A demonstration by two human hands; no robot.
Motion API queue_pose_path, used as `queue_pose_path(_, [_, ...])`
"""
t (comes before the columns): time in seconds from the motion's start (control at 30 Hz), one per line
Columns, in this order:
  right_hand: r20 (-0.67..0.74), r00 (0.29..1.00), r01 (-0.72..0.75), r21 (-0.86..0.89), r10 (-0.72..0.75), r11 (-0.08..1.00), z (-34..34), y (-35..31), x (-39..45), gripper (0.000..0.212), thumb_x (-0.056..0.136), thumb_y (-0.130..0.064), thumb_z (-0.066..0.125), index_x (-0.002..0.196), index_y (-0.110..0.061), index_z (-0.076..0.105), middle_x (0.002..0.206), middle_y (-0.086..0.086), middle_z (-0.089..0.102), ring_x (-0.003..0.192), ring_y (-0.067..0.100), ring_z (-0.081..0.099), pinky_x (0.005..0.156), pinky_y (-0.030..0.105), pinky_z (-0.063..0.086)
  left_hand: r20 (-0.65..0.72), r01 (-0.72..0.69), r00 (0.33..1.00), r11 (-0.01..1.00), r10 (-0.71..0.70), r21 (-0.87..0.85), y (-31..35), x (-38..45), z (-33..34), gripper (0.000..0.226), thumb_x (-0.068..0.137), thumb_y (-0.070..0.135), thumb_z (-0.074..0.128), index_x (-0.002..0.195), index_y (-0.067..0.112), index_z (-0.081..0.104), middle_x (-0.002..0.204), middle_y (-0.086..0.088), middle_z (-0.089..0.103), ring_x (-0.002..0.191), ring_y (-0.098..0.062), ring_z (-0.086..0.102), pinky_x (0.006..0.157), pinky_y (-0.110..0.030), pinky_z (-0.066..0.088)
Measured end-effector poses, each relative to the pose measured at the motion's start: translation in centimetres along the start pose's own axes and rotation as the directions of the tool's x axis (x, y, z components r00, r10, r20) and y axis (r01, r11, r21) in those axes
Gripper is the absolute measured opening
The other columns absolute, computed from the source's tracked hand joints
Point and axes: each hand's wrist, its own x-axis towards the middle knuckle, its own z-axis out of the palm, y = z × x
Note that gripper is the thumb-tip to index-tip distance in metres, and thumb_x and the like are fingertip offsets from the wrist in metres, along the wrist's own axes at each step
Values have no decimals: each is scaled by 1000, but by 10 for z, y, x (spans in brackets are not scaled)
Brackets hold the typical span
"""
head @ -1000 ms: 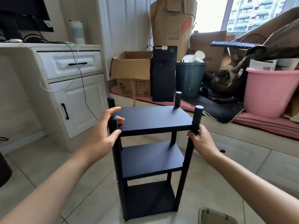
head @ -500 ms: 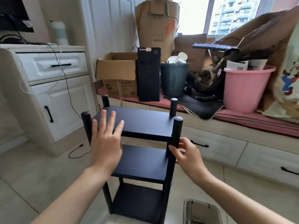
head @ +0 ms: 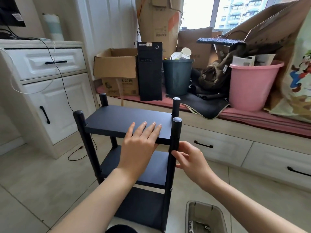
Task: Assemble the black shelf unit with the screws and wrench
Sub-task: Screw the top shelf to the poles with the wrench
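Note:
The black shelf unit [head: 117,119] stands upright on the tiled floor with three boards and four round posts. My left hand [head: 140,142] lies flat on the top board near its front right corner, fingers straight. My right hand [head: 188,158] grips the front right post [head: 176,130] just below the top board, fingers curled round it. A clear plastic tray [head: 188,216] on the floor at the lower right holds several small screws [head: 204,228]. No wrench is in view.
A white cabinet [head: 55,91] with cables stands at the left. Behind the shelf, a window bench carries cardboard boxes [head: 116,64], a black computer tower [head: 149,71], a dark bin [head: 177,76] and a pink bucket [head: 252,84]. White drawers [head: 218,145] run under the bench.
The view swung right. My left hand slid from the front left corner across the top board to its right side. My right hand stays on the front right post.

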Motion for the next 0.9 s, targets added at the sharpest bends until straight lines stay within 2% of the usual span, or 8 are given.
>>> queue_pose_path(0.1, [26,1000,18,-38,-17,999,1,-1,-2,21,99,-8,55,104,-27,63,93,-15,70,92,7,71,89,46,57,9,7,1000,1000,-8,29,0,3,-1,57,75,19,90,129,15,70,125,-4,72,112,-28,70,95,-53,55])
queue_pose_path(0.2, [35,999,20,-62,-18,998,1,-2,-3,19,100,-10,53,107,-24,62,96,-7,70,93,10,70,88,48,57,18,12,1000,999,-12,38,1,4,-3,58,70,15,93,125,16,72,122,-4,73,110,-27,71,91,-51,57])
queue_pose_path(0.33, [46,999,33,-88,-29,996,1,-1,-5,16,101,-11,52,111,-21,59,97,-7,69,94,14,69,88,48,56,-46,65,997,998,-64,23,4,10,-9,56,71,7,89,124,13,72,122,-5,73,110,-30,71,89,-51,58])
queue_pose_path(0.43, [39,999,40,-85,-36,996,0,0,-5,15,101,-12,52,111,-21,59,94,-11,67,91,15,68,88,48,56,-77,107,991,994,-109,-28,4,19,-12,53,73,8,89,124,14,73,123,-5,72,112,-31,70,89,-51,57])
queue_pose_path(0.63, [30,999,14,-63,-12,998,0,-1,-8,12,99,-14,56,103,-25,59,96,-9,67,92,15,69,87,47,57,-101,84,991,996,-87,-33,2,14,-12,58,69,7,92,123,16,73,126,-4,71,113,-31,69,90,-53,57])
queue_pose_path(0.77, [37,999,16,-75,-13,997,-1,-1,-6,9,100,-13,54,102,-21,57,94,-5,66,92,19,69,87,50,56,-65,63,996,998,-64,-13,3,11,-7,61,64,10,95,120,18,74,122,-3,73,111,-30,70,90,-54,57])
queue_pose_path(0.9, [28,1000,15,-62,-14,998,-1,0,-8,14,98,-15,58,102,-29,58,98,-11,68,93,11,70,86,44,58,-28,27,999,999,-28,-39,7,-7,-1,60,65,14,95,121,18,74,123,0,73,114,-27,69,98,-58,52])
